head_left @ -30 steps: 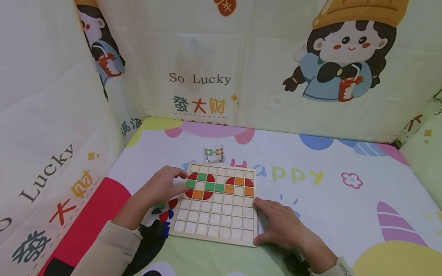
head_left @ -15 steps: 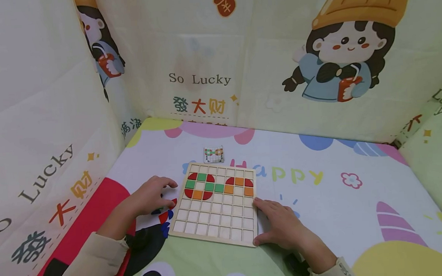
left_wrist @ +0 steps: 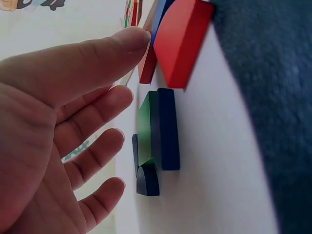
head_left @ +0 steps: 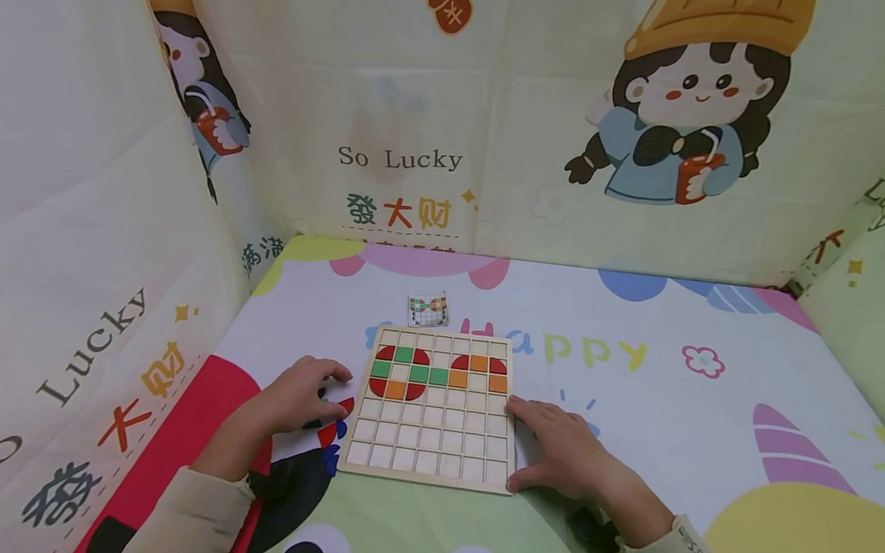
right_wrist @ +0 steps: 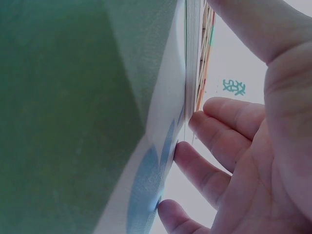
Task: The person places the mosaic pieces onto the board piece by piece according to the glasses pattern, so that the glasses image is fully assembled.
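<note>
Fingers spread and slightly bent, my left hand [head_left: 298, 393] hovers over loose pieces left of the wooden grid board [head_left: 428, 440]. In the left wrist view its thumb tip is right by a red piece [left_wrist: 183, 44] with a curved side. Below that stand a green piece [left_wrist: 146, 129], a dark blue block [left_wrist: 168, 131] and a rounded dark piece [left_wrist: 147, 181]. My right hand [head_left: 564, 445] rests with thumb and fingertips against the board's right edge, fingers relaxed. Red, green and orange tiles fill some upper cells, forming a ring at left and a partial one at right.
A small pattern card [head_left: 427, 309] lies just behind the board. Blue pieces [head_left: 332, 458] sit by the board's lower left corner. A printed cloth covers the table, and printed curtains [head_left: 510, 139] stand around its back and sides.
My left hand has drawn back from the board's left edge, to the left and over the loose pieces. My right hand and the board have stayed put.
</note>
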`<action>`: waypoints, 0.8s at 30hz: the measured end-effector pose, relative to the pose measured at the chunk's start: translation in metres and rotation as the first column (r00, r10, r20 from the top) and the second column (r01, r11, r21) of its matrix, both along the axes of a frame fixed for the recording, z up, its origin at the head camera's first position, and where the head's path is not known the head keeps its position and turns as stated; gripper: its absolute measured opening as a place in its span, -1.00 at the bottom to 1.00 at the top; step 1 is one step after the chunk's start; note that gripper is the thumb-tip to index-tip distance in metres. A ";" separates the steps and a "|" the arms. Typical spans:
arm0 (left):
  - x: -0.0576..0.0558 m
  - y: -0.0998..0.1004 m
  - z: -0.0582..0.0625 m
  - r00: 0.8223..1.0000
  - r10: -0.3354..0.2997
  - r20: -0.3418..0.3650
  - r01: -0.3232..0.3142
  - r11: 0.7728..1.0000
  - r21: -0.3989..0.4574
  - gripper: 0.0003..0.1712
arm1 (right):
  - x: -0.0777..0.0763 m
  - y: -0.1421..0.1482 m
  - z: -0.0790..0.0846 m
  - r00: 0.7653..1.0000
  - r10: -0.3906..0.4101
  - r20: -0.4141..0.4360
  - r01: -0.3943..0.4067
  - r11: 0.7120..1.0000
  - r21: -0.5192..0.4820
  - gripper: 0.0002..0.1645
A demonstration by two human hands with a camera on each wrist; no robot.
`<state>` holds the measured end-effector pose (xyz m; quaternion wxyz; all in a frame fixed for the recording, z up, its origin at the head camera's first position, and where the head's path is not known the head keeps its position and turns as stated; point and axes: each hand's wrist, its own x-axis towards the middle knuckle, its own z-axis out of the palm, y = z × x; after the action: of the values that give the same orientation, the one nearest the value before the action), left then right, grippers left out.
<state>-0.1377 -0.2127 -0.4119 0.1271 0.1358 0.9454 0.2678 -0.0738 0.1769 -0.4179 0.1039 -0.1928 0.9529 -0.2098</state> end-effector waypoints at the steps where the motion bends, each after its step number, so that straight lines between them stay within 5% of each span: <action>1: 0.000 0.000 0.000 1.000 -0.001 0.001 0.001 1.000 -0.001 -0.28 | 0.000 0.000 0.000 1.000 -0.001 0.001 0.001 1.000 0.003 0.25; 24: -0.002 -0.001 0.002 0.998 -0.004 0.063 0.004 1.000 0.001 -0.57 | -0.001 0.000 -0.002 1.000 -0.010 0.007 0.009 1.000 0.011 0.26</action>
<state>-0.1395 -0.2138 -0.4099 0.1575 0.1294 0.9405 0.2720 -0.0745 0.1772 -0.4201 0.1074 -0.1869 0.9546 -0.2055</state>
